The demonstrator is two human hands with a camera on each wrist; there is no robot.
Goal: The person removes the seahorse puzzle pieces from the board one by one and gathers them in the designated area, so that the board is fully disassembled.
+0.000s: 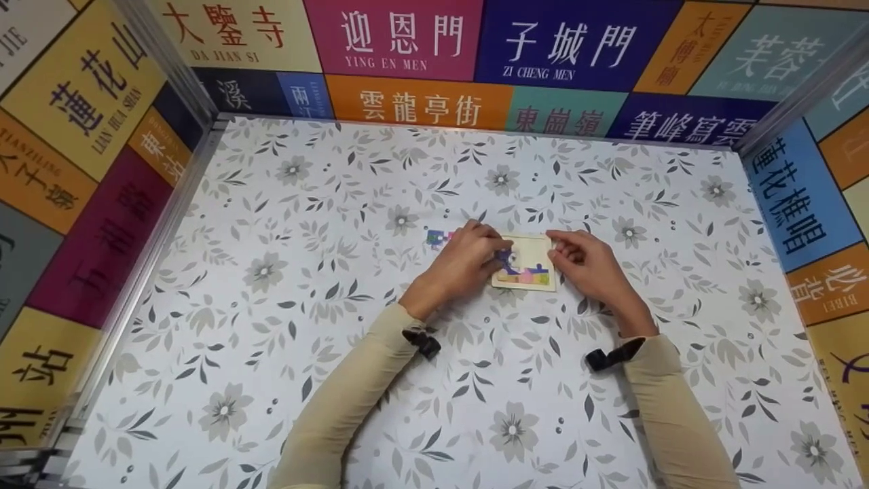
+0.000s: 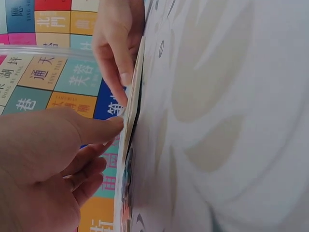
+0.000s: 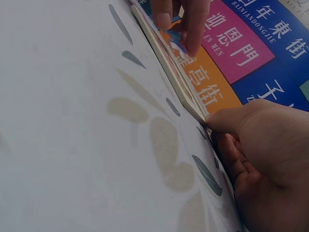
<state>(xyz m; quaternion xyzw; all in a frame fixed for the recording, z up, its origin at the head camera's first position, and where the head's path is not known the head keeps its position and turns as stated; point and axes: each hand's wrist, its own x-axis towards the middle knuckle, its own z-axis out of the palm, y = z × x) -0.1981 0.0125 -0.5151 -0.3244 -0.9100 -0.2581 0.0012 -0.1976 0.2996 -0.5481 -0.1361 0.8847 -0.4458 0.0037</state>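
Nearest, tan sleeves (image 1: 366, 380) with black wrist cameras (image 1: 426, 345) reached over the flower-patterned bench (image 1: 170, 326). The right hand (image 1: 592, 265) had its grip narrowed to a pinch on the right edge of a shallow wooden jigsaw tray (image 1: 533, 248), which sat between both hands, coloured pieces (image 1: 533, 278) along its near side. The left hand's (image 1: 465, 261) grip pinched a bluish jigsaw piece (image 3: 177, 42) above the tray's left part. Loose jigsaw pieces (image 1: 436, 238) lay beside that hand; farthest stood brightly lettered wall panels (image 1: 400, 41).
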